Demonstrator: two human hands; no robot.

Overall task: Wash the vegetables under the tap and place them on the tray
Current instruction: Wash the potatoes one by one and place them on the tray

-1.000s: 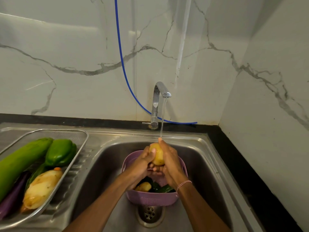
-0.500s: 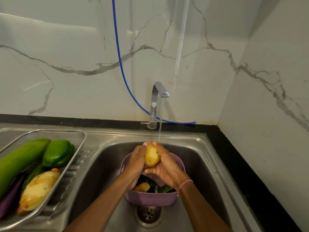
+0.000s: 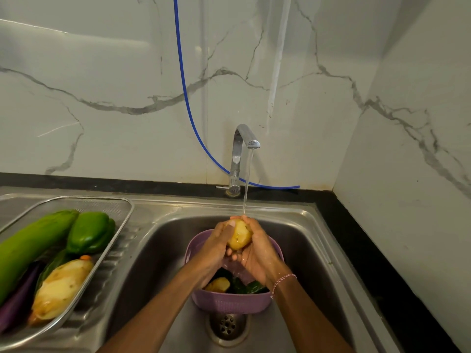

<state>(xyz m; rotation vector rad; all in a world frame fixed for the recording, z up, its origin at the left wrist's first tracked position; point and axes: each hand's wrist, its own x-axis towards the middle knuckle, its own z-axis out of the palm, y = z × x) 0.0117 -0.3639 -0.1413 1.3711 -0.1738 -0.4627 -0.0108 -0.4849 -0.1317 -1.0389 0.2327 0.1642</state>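
Hands: left hand [image 3: 215, 247] and right hand [image 3: 258, 253] cupped round potato [image 3: 239, 236], centre frame.
Purpose: rinsing beneath tap [image 3: 240, 154] stream.
Tray [image 3: 102, 205]: lower left, part-filled.

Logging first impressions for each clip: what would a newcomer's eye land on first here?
First, the centre: the left hand and right hand hold a wet potato under the thin stream from the tap, above a purple basket in the sink. Next, the long green gourd and green pepper in the wire tray at left.
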